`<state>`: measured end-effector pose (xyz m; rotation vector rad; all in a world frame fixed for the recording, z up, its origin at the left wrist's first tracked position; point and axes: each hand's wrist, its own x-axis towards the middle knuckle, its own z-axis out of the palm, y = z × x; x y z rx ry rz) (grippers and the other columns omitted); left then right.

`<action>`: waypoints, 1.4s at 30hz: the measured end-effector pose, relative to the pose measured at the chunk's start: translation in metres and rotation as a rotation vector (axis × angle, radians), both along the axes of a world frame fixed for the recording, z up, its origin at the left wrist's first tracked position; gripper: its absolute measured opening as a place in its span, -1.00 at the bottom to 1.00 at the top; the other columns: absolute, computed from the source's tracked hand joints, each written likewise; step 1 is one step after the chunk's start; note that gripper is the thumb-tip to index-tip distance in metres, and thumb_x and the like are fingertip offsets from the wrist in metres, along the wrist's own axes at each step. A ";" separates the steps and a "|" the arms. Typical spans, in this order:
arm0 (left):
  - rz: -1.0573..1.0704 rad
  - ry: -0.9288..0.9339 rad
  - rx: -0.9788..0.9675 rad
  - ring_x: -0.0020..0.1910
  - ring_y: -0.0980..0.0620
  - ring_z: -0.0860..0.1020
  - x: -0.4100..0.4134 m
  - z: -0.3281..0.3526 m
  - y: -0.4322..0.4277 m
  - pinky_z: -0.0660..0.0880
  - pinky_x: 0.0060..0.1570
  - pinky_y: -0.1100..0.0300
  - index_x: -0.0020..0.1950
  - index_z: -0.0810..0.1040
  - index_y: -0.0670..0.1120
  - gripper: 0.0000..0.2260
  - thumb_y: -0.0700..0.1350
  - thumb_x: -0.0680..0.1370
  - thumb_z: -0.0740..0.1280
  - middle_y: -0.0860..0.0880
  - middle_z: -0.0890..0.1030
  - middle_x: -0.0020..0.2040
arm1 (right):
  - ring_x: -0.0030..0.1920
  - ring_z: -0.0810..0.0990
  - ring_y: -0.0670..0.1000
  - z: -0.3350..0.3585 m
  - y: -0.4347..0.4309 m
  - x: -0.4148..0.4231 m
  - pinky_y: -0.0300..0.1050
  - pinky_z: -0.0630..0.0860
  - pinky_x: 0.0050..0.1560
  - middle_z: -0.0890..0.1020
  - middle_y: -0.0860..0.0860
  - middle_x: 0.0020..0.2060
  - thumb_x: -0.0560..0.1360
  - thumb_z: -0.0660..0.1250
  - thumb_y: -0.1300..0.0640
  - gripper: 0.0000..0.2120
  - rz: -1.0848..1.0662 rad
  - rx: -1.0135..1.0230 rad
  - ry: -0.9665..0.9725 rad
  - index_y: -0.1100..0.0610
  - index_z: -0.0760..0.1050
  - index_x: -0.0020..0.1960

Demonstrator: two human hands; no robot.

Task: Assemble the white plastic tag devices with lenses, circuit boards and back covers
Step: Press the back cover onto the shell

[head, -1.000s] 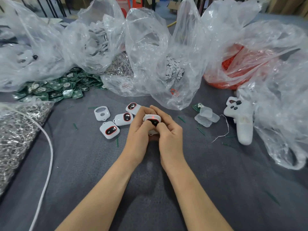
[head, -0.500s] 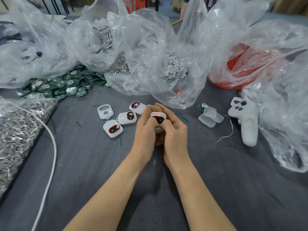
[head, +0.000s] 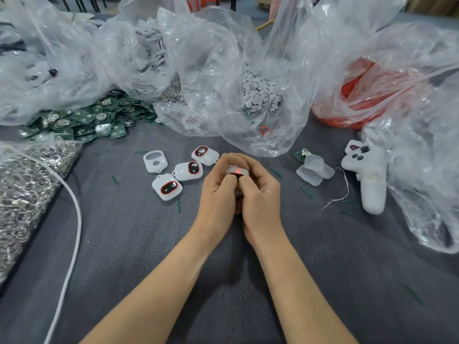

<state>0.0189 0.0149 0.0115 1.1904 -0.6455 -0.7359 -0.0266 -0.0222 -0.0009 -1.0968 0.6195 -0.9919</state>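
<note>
Both hands, left hand [head: 218, 192] and right hand [head: 260, 194], clasp one tag device [head: 237, 171] beside three finished tags [head: 185, 170].

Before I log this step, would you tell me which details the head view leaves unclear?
- Tag device: only its top with a red light shows; left hand and right hand cover the rest, so back cover fit is unknown.
- Circuit boards: partly under a clear bag; markings too small.
- Red parts: blurred by plastic.
</note>
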 end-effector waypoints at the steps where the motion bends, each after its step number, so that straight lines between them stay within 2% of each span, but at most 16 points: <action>1: -0.001 0.002 0.003 -0.42 0.12 0.35 0.000 0.000 0.001 0.27 -0.50 0.32 -0.23 0.41 -0.10 -0.88 -0.26 0.35 0.12 0.03 0.42 -0.38 | -0.05 0.64 -0.06 0.000 0.000 0.000 -0.24 0.53 -0.11 0.68 0.05 -0.04 0.44 0.21 0.38 -0.70 0.001 -0.002 -0.003 0.24 0.59 0.10; 3: -0.018 0.024 0.029 -0.45 0.12 0.34 0.000 0.001 0.001 0.24 -0.52 0.35 -0.24 0.42 -0.06 -0.85 -0.26 0.33 0.11 -0.01 0.41 -0.37 | -0.04 0.64 -0.04 0.001 -0.001 0.000 -0.22 0.53 -0.13 0.68 0.04 -0.05 0.38 0.22 0.30 -0.69 0.016 0.022 -0.006 0.18 0.60 0.07; 5: -0.035 0.044 0.051 -0.48 0.12 0.32 0.000 0.001 0.002 0.20 -0.53 0.38 -0.26 0.44 -0.01 -0.82 -0.24 0.29 0.11 -0.03 0.40 -0.38 | -0.11 0.62 -0.01 0.001 -0.002 -0.002 -0.15 0.52 -0.26 0.68 0.03 -0.10 0.36 0.20 0.27 -0.67 0.036 0.058 0.015 0.15 0.60 0.05; 7: -0.030 0.035 0.051 -0.49 0.11 0.32 0.000 0.001 0.001 0.18 -0.53 0.37 -0.24 0.46 -0.02 -0.82 -0.22 0.29 0.12 -0.02 0.41 -0.40 | -0.20 0.58 0.00 0.001 -0.001 -0.002 -0.19 0.43 -0.39 0.67 0.02 -0.15 0.38 0.18 0.28 -0.66 0.052 0.080 0.038 0.14 0.60 0.08; 9: -0.022 0.043 0.036 -0.47 0.07 0.31 0.000 0.001 0.001 0.15 -0.52 0.32 -0.24 0.48 -0.03 -0.83 -0.21 0.30 0.14 -0.08 0.40 -0.38 | -0.21 0.59 -0.01 0.001 -0.001 -0.003 -0.24 0.41 -0.42 0.69 0.01 -0.13 0.35 0.19 0.24 -0.63 0.057 0.101 0.012 0.14 0.60 0.09; 13: -0.042 0.071 0.015 -0.35 0.00 0.33 0.001 0.000 0.002 0.17 -0.41 0.22 -0.24 0.49 -0.01 -0.87 -0.15 0.38 0.15 -0.15 0.40 -0.26 | -0.15 0.62 0.01 0.004 -0.002 -0.005 -0.31 0.45 -0.38 0.70 0.08 -0.05 0.34 0.27 0.17 -0.68 0.044 0.138 -0.062 0.16 0.61 0.06; 17: -0.064 0.027 -0.024 -0.26 0.01 0.44 0.002 -0.004 0.002 0.33 -0.35 0.21 -0.17 0.51 -0.05 -0.86 -0.05 0.51 0.20 -0.08 0.50 -0.25 | -0.03 0.65 0.03 0.003 -0.002 -0.006 -0.15 0.54 -0.05 0.69 0.16 -0.03 0.51 0.29 0.27 -0.81 -0.010 0.106 -0.075 0.27 0.59 0.09; 19: -0.075 0.012 -0.021 -0.25 0.07 0.50 0.004 -0.006 0.003 0.44 -0.39 0.28 -0.12 0.50 -0.07 -0.84 -0.02 0.53 0.20 -0.04 0.55 -0.23 | -0.02 0.65 0.02 0.001 -0.002 -0.006 -0.15 0.54 -0.01 0.69 0.14 -0.05 0.54 0.26 0.33 -0.82 -0.016 0.086 -0.075 0.28 0.58 0.09; 24: -0.095 0.025 -0.023 -0.32 0.16 0.49 0.007 -0.009 0.003 0.39 -0.47 0.35 -0.12 0.47 -0.08 -0.81 -0.16 0.65 0.13 0.07 0.55 -0.28 | 0.01 0.63 0.06 0.000 -0.004 -0.007 -0.07 0.54 0.06 0.68 0.12 -0.04 0.53 0.26 0.36 -0.81 0.000 0.088 -0.062 0.18 0.61 0.00; 29: -0.138 0.162 -0.036 -0.33 0.17 0.52 0.004 -0.006 0.003 0.40 -0.47 0.34 -0.05 0.50 -0.06 -0.82 -0.08 0.62 0.13 0.06 0.60 -0.23 | -0.05 0.64 -0.01 0.004 -0.005 -0.006 -0.23 0.55 -0.09 0.68 0.11 -0.05 0.53 0.27 0.35 -0.83 0.005 0.060 -0.055 0.17 0.60 0.01; 31: -0.179 0.244 -0.084 -0.35 0.11 0.50 0.004 -0.005 0.004 0.37 -0.50 0.32 0.03 0.50 -0.07 -0.81 -0.04 0.56 0.14 -0.01 0.61 -0.16 | -0.27 0.61 -0.07 0.005 -0.005 -0.007 -0.29 0.49 -0.35 0.67 0.08 -0.13 0.55 0.27 0.29 -0.81 0.018 0.113 -0.060 0.09 0.61 0.03; 33: -0.207 0.254 -0.117 -0.36 0.07 0.48 0.005 -0.004 0.005 0.34 -0.52 0.30 0.13 0.48 -0.08 -0.75 -0.03 0.53 0.14 -0.10 0.58 -0.06 | -0.56 0.39 -0.16 0.006 -0.006 -0.008 -0.33 0.30 -0.60 0.60 0.03 -0.30 0.57 0.26 0.23 -0.79 0.022 0.160 -0.051 0.00 0.61 0.05; 35: -0.229 0.224 -0.116 -0.37 0.07 0.47 0.009 -0.005 0.006 0.36 -0.50 0.29 0.23 0.45 -0.04 -0.71 -0.04 0.54 0.16 -0.13 0.54 -0.03 | -0.63 0.26 -0.18 0.006 -0.006 -0.009 -0.35 0.23 -0.64 0.58 0.00 -0.37 0.58 0.25 0.23 -0.79 0.012 0.160 -0.052 -0.01 0.61 0.06; 37: -0.243 0.173 -0.101 -0.36 0.10 0.46 0.011 -0.007 0.007 0.38 -0.48 0.30 0.29 0.40 0.01 -0.68 -0.07 0.53 0.19 -0.13 0.49 -0.02 | -0.63 0.26 -0.17 0.008 -0.005 -0.009 -0.35 0.22 -0.65 0.63 -0.01 -0.34 0.58 0.25 0.23 -0.81 0.004 0.151 -0.038 0.03 0.61 0.02; 40: -0.243 0.085 -0.090 -0.41 0.14 0.46 0.011 -0.011 0.008 0.39 -0.51 0.31 0.26 0.38 -0.02 -0.75 -0.14 0.58 0.21 -0.05 0.50 -0.10 | -0.67 0.26 -0.16 0.010 -0.004 -0.011 -0.37 0.21 -0.67 0.58 -0.05 -0.47 0.58 0.25 0.20 -0.85 -0.007 0.180 0.013 0.09 0.58 -0.10; 42: -0.213 0.026 -0.067 -0.48 0.15 0.44 0.010 -0.013 0.008 0.35 -0.56 0.32 0.20 0.39 -0.06 -0.83 -0.19 0.62 0.16 -0.05 0.49 -0.15 | -0.68 0.28 -0.15 0.010 -0.004 -0.012 -0.36 0.24 -0.68 0.53 -0.04 -0.53 0.58 0.26 0.20 -0.84 -0.020 0.176 0.046 0.13 0.54 -0.16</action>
